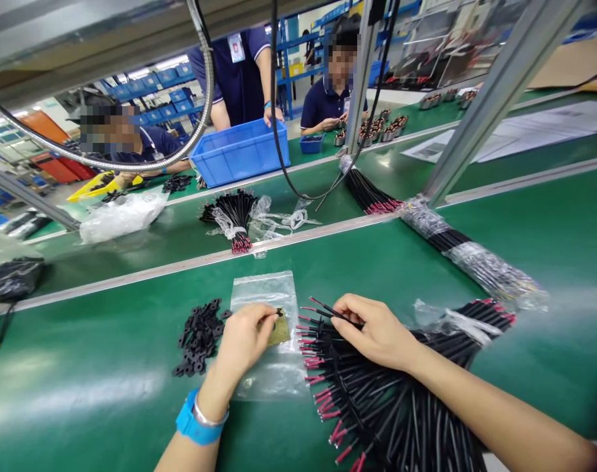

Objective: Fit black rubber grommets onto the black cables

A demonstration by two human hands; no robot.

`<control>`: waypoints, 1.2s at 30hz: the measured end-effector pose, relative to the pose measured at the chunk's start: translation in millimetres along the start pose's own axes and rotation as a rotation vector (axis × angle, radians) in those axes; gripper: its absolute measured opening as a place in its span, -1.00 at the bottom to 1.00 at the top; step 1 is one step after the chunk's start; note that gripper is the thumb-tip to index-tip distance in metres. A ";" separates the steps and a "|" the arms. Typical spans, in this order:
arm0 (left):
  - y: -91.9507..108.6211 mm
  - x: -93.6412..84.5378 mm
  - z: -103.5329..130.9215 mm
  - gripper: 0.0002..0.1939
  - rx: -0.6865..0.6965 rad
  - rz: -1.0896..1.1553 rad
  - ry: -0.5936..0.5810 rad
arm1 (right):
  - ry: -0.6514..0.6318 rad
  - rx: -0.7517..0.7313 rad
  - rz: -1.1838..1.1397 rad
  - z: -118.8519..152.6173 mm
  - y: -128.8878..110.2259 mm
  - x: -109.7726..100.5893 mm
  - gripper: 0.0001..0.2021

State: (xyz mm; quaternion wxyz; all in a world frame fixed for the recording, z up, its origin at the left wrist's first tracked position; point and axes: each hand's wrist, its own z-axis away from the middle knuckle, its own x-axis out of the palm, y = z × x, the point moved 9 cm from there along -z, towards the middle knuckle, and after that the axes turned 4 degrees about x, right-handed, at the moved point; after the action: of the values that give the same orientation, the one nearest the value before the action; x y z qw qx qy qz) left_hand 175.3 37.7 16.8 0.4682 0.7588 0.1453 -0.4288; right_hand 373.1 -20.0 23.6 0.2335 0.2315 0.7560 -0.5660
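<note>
My left hand (245, 335) is closed in a pinch on a small black part (279, 312), above a yellowish-brown square pad (279, 332) on a clear zip bag (271, 387). To its left lies a heap of small black parts with holes (200, 341). My right hand (374, 328) is closed around black cables (327, 307) with red and black wire ends pointing left; how many it grips I cannot tell. Below that hand a large fanned bundle of black cables (401, 410) spreads over the green table, many ends showing red wires.
Plastic-wrapped cable bundles (468, 252) lie at the back right, and a shorter tied bundle (234, 219) sits beyond the metal rail (180, 267). A blue bin (242, 154) stands across the table, near several people. A metal post (495, 105) and hanging cable (278, 98) cross the view.
</note>
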 end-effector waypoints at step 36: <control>20.8 36.4 9.1 -0.76 -0.314 1.048 0.166 | 0.050 -0.172 -0.086 7.4 -21.7 -12.1 -0.89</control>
State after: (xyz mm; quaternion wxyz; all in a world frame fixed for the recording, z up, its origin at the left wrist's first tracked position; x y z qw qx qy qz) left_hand 205.0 12.7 -1.5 0.7136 0.6817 -0.1533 -0.0503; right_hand 370.0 -33.7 45.4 0.2092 0.1919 0.8166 -0.5025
